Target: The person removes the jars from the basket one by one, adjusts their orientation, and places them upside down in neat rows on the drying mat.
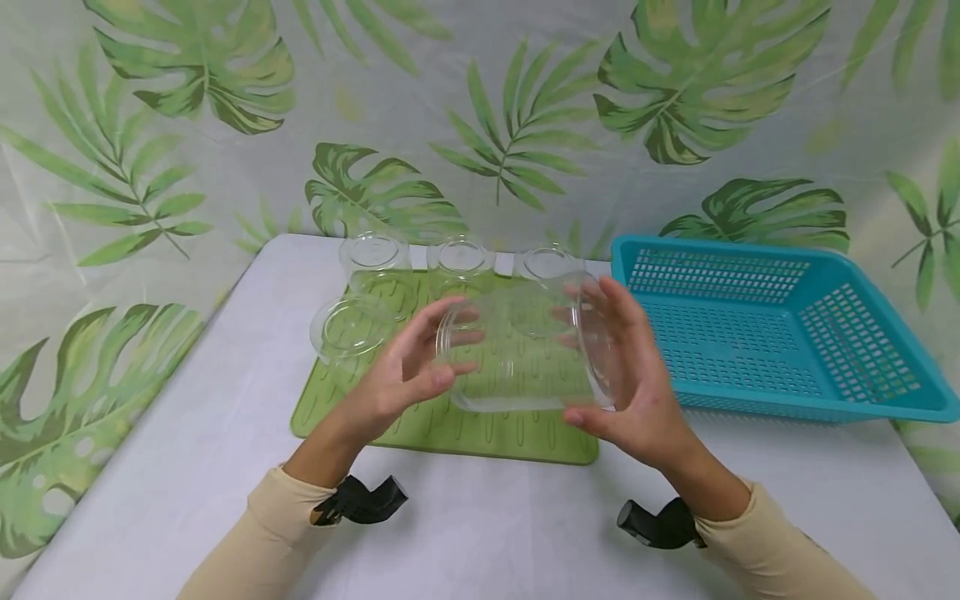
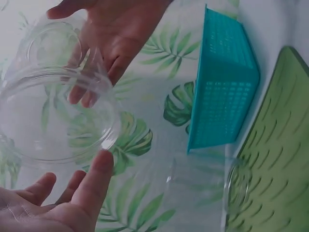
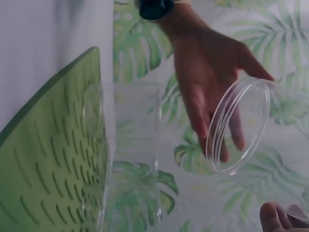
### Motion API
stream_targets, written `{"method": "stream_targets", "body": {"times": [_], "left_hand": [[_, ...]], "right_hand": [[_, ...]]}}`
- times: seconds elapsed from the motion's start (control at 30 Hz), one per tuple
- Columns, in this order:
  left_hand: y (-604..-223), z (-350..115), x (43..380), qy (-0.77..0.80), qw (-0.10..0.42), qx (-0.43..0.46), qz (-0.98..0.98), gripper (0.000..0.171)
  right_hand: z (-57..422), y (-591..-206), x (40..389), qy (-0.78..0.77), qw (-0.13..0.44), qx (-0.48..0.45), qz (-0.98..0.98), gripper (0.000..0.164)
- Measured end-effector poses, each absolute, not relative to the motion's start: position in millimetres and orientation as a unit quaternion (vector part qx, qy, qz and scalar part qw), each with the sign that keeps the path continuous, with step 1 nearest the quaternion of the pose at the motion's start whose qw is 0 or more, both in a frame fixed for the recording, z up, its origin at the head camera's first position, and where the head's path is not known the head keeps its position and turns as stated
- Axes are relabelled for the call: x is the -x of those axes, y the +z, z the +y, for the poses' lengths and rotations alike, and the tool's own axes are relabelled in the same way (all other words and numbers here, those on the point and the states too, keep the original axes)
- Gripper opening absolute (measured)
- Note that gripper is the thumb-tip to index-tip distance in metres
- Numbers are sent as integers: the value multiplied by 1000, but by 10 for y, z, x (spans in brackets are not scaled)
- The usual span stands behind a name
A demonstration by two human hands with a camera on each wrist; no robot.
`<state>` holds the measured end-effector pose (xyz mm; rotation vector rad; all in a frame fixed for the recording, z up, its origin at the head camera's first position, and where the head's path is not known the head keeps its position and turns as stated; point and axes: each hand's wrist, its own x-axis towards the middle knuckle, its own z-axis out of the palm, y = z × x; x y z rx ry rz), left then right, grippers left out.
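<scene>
A clear jar (image 1: 517,354) is on its side above the green drying mat (image 1: 495,429), its rim toward the left hand and its base toward the right hand. The right hand (image 1: 630,375) holds the base end, thumb at the front and fingers behind. At the rim, the left hand (image 1: 408,367) is spread with its thumb close to the edge; its fingers are partly seen through the clear wall. In the left wrist view, the base of the jar (image 2: 53,46) shows a round ring. The rim (image 3: 236,125) appears sharply in the right wrist view.
Several more clear jars stand on the mat, including a front left jar (image 1: 351,329) and a back middle jar (image 1: 461,260). A turquoise plastic basket (image 1: 750,400) sits at the right. A leaf-patterned cloth (image 1: 517,108) hangs behind the white table (image 1: 495,533).
</scene>
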<state>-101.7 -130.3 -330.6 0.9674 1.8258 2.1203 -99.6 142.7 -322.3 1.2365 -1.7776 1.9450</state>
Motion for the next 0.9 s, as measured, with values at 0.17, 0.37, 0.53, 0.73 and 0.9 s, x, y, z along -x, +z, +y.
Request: {"method": "stream_targets", "body": {"times": [0.17, 0.37, 0.53, 0.73, 0.9], "left_hand": [[-3204, -1488, 768, 603, 43, -323, 728, 74], [-3105, -1832, 461, 445, -55, -329, 831, 78], [-3122, -2171, 308, 340, -136, -331, 870, 71], [-3288, -2539, 269, 319, -184, -303, 879, 68], [-3449, -2759, 350, 301, -218, -288, 882, 69]], "right_hand": [[1563, -3188, 959, 615, 122, -419, -657, 110], [1790, -3173, 928, 544, 107, -386, -737, 122], [1994, -3154, 926, 496, 124, -382, -770, 124], [2207, -3190, 909, 453, 146, -353, -806, 126], [2302, -3229, 919, 439, 159, -352, -811, 125]]}}
